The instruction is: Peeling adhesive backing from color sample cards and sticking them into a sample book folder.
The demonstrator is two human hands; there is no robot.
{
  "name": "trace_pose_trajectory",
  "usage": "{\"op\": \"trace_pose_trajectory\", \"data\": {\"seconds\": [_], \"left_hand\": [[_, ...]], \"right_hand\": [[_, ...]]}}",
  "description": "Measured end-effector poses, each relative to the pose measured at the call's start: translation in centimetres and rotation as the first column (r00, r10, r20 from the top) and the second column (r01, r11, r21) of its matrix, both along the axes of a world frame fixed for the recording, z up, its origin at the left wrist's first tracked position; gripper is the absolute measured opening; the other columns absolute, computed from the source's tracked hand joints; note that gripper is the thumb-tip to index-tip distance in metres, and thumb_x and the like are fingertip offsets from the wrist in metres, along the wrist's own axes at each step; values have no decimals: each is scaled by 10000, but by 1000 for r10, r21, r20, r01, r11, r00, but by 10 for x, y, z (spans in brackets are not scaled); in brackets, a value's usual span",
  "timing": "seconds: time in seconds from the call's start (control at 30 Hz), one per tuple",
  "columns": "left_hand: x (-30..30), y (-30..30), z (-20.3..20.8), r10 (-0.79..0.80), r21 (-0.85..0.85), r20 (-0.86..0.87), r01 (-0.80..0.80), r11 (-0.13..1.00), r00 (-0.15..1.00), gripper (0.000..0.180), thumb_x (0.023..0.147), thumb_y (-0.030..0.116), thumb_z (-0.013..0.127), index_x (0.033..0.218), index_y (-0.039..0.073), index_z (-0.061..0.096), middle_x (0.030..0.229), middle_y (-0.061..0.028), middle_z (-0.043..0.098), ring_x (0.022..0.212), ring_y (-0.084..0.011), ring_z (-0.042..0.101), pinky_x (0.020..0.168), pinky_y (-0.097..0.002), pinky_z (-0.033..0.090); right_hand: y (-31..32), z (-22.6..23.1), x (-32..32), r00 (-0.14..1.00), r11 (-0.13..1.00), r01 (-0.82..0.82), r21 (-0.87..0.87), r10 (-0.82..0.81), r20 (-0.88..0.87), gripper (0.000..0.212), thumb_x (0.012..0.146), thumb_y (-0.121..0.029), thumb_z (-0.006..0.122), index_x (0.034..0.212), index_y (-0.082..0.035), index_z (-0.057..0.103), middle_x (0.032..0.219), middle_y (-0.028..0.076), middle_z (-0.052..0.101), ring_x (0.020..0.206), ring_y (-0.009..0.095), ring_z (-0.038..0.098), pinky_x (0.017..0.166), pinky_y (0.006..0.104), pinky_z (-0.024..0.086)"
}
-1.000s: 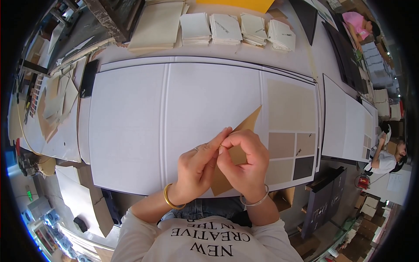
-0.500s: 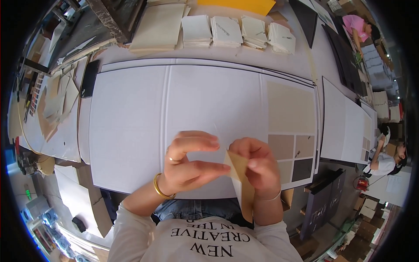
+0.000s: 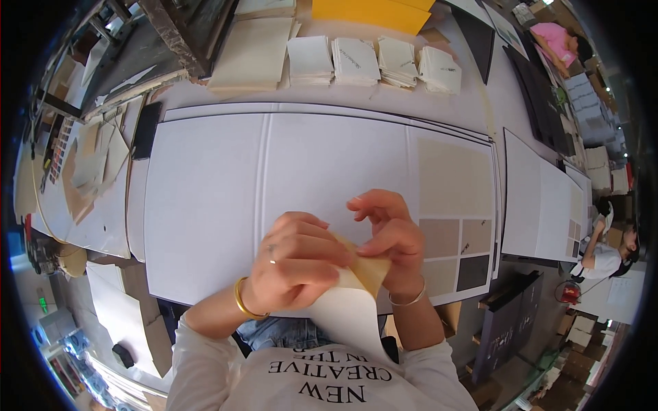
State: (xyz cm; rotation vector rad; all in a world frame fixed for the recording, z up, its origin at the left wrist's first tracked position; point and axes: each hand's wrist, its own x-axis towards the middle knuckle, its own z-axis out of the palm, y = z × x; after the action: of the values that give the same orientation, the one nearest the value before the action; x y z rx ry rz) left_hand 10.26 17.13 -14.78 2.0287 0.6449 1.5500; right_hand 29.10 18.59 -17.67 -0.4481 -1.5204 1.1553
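Note:
A thin flexible sheet (image 3: 349, 305), cream-white on one face and tan on the other, hangs between my hands over the table's near edge. My left hand (image 3: 295, 257) is closed on its upper left edge, fingers curled over it. At the tan corner, my right hand (image 3: 394, 240) has its thumb against the sheet, with the upper fingers bent and raised; its lower fingers are hidden. Beneath both hands lies a large white folding board (image 3: 329, 164) with two creases and a block of beige, brown and dark rectangles (image 3: 452, 178) at its right.
Several stacks of small pale cards (image 3: 353, 61) stand along the far side, beside larger cream sheets (image 3: 250, 51) and a yellow panel (image 3: 373, 14). Another board (image 3: 538, 198) lies at the right, near two other people. Paper scraps (image 3: 96, 164) lie at the left.
My left hand has closed from spread fingers onto the sheet. My right hand has moved up slightly, lifting its upper fingers. The sheet has turned, showing more of its white face.

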Motion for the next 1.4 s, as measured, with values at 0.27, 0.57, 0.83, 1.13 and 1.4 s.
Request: {"op": "trace_pose_trajectory", "data": {"seconds": [0.27,0.57,0.83,1.13,1.4], "left_hand": [[-23,9,2,312,-111,307,-292,950,899,174,891,0,618,966,42,467,861,-131,636,728,-182,611,675,-289,473],[-69,-4,-5,368,-54,57,-366,929,928,171,852,-43,643,934,31,512,841,-145,651,720,-184,576,639,-277,455],[-75,-29,11,230,42,-167,-226,973,959,207,825,1,680,929,101,532,838,-70,681,706,-167,620,686,-313,451],[-77,-21,-4,261,-306,45,-236,922,964,176,823,-62,670,901,36,547,817,-108,677,720,-169,630,648,-274,450],[-82,-7,-12,318,-570,43,-239,786,947,162,823,-88,673,917,-5,571,841,-80,662,782,-135,656,716,-245,530]], "right_hand": [[-15,-44,36,883,932,-104,-346,-74,-463,144,976,-168,561,1052,-46,547,1171,178,639,1150,300,586,981,438,456],[-41,-17,87,852,769,65,-636,-375,-366,283,970,-221,526,1158,-27,611,1081,75,657,977,173,633,846,300,522],[-53,12,92,933,741,358,-568,-265,242,94,830,57,644,906,10,614,962,75,661,906,98,615,759,226,474],[-58,19,92,958,804,269,-530,-166,234,217,775,153,634,945,19,617,1000,93,661,915,126,621,789,240,486],[-43,18,91,940,785,244,-569,-48,337,158,805,118,651,837,-16,575,906,54,643,814,89,613,695,198,467]]}}
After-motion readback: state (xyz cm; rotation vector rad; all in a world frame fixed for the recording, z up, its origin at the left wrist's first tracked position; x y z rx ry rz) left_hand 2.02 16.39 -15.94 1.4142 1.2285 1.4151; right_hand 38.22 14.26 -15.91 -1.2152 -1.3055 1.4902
